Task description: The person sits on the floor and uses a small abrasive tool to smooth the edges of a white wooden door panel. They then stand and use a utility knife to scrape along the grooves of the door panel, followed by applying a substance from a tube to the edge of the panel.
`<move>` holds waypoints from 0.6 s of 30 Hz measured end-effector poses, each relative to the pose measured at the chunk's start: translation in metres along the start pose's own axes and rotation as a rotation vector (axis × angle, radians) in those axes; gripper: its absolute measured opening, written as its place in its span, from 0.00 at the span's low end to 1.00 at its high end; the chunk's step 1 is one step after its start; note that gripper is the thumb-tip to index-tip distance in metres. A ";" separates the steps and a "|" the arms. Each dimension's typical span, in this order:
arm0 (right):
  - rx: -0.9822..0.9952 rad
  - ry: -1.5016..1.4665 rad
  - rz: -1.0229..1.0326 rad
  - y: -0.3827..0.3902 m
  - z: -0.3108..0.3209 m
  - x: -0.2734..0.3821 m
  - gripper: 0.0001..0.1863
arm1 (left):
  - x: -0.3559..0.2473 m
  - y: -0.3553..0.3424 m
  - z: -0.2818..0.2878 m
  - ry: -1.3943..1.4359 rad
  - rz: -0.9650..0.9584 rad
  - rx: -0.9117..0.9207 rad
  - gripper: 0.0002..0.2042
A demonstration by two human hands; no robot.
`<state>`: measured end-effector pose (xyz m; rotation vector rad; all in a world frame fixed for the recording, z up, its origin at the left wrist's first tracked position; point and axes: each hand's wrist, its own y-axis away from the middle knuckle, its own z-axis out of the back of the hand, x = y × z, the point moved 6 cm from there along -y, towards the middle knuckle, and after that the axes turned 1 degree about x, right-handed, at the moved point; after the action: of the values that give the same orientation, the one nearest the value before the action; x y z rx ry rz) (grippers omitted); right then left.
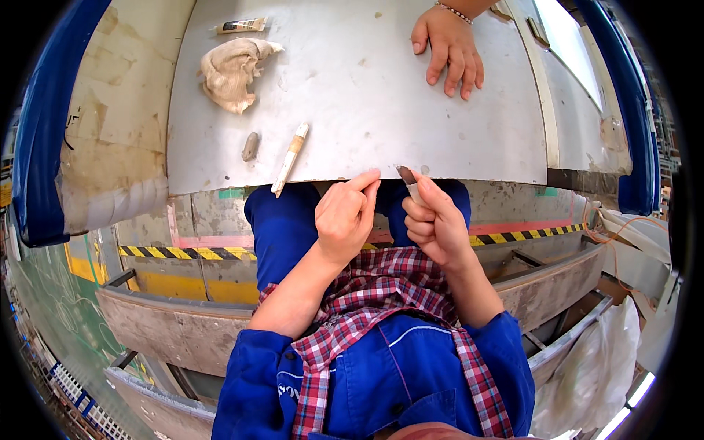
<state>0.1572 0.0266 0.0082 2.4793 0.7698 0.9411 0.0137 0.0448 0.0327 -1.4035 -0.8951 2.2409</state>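
Knife (407, 177) is apart from stick (291, 159) and cloth (229, 75).

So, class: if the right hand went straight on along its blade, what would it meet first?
Beyond the right hand and its dark blade, the way looks free across the grey tabletop, though the blade's height is unclear.

Blade handle (416, 194) mostly out of sight

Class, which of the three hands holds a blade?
The person's right hand: a blade juts from it; the left hand and the co-worker's hand show none.
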 end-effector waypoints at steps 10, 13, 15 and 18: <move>0.251 -0.458 -0.238 0.012 -0.008 -0.027 0.12 | 0.010 0.010 0.000 0.503 0.469 -0.018 0.18; 0.210 -0.416 -0.241 0.023 -0.014 -0.033 0.12 | 0.004 0.014 0.003 0.847 0.621 -0.159 0.18; 0.175 -0.377 -0.238 0.030 -0.021 -0.036 0.12 | -0.004 0.011 0.009 0.815 0.560 -0.143 0.19; 0.198 -0.426 -0.249 0.036 -0.020 -0.044 0.11 | -0.012 0.014 0.012 0.633 0.489 -0.013 0.18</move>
<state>0.1288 -0.0256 0.0197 2.5394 1.0239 0.2443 0.0088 0.0239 0.0351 -2.3396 -0.3753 1.8546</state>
